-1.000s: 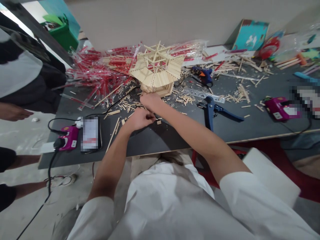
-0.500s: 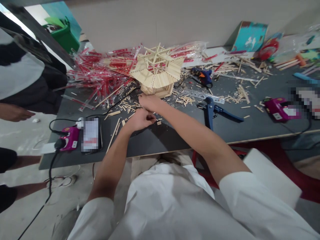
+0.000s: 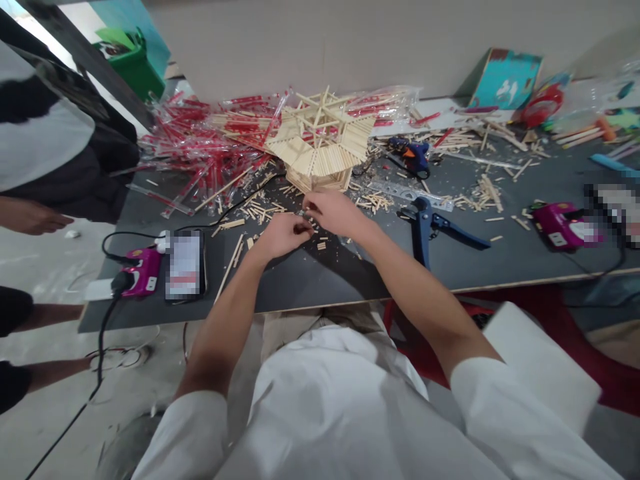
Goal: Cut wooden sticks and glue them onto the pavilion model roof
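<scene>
My left hand (image 3: 283,236) and my right hand (image 3: 333,213) are close together over the dark tabletop (image 3: 310,280), fingers curled inward. Each seems to pinch a small wooden stick piece (image 3: 303,228), though the fingers hide most of it. Just beyond my right hand stands a multi-sided pagoda-like model of wooden craft sticks (image 3: 320,150), with an open stick frame on top. Loose stick pieces (image 3: 260,211) lie scattered around both hands.
A heap of red sticks in clear plastic (image 3: 205,150) lies left of the model. A blue glue gun (image 3: 411,155), blue pliers (image 3: 424,227), a metal ruler (image 3: 407,192) and pink power units (image 3: 143,272) sit on the table. A person (image 3: 45,127) stands at the left edge.
My right hand has shifted right and slightly down, away from the model's base, with its fingertips still near my left hand. The view has moved slightly.
</scene>
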`<state>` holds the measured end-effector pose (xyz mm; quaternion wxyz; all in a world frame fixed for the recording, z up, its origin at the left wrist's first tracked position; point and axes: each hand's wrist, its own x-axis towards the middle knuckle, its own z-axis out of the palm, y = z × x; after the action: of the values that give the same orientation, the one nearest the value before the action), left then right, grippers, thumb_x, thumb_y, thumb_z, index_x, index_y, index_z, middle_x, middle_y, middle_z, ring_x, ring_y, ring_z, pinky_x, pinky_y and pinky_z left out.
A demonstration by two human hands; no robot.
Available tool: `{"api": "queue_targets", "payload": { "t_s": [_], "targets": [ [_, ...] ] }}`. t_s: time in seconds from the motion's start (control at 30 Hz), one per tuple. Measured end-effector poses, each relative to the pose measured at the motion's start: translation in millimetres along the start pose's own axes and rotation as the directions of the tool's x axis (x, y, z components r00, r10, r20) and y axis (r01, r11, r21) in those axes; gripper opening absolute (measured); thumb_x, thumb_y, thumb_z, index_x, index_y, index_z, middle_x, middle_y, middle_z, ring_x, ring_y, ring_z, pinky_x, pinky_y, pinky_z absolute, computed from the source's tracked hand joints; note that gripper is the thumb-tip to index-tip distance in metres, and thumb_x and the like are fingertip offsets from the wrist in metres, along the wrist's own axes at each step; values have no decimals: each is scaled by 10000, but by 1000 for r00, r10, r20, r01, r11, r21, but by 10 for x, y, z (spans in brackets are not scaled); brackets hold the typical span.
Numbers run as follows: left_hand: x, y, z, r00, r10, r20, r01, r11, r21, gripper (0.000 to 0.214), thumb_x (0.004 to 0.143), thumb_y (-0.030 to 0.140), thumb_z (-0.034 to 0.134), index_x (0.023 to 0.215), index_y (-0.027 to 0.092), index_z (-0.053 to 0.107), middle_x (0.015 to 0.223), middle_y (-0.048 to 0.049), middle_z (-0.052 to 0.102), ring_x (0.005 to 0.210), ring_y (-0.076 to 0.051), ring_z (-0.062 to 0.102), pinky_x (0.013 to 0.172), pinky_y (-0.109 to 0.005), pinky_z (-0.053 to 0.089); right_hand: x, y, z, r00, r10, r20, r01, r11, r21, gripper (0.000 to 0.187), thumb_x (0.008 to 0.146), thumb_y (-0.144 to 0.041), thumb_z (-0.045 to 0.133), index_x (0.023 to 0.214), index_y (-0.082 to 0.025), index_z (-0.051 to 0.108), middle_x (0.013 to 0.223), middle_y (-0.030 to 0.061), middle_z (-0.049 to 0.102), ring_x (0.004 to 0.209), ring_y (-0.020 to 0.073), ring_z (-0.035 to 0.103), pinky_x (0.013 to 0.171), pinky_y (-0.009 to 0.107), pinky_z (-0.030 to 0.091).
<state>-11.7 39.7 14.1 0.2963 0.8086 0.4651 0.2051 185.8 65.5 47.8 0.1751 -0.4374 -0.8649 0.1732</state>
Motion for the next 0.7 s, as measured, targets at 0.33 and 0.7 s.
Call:
{"api": "queue_targets", "payload": {
  "t_s": [0.33, 0.7],
  "targets": [
    [64, 3, 93, 921, -206, -331, 41, 895, -444, 332, 908, 455, 709, 1039, 158, 777, 710, -31, 708, 580, -128, 644, 503, -220, 512, -355, 395, 140, 936, 348, -59, -162, 572, 804, 229, 774, -330, 804, 866, -195, 643, 728, 30, 717, 675, 180, 679, 622, 319, 542],
    [97, 43, 220, 961, -167, -222, 30, 856, -516, 349, 880, 469, 750, 1009, 145, 764, 725, -34, 730, 558, -116, 644, 517, -225, 537, -312, 358, 243, 948, 309, -75, -114, 550, 827, 265, 728, -339, 845, 830, -202, 643, 825, 30, 739, 695, 156, 670, 703, 337, 565]
  ]
}}
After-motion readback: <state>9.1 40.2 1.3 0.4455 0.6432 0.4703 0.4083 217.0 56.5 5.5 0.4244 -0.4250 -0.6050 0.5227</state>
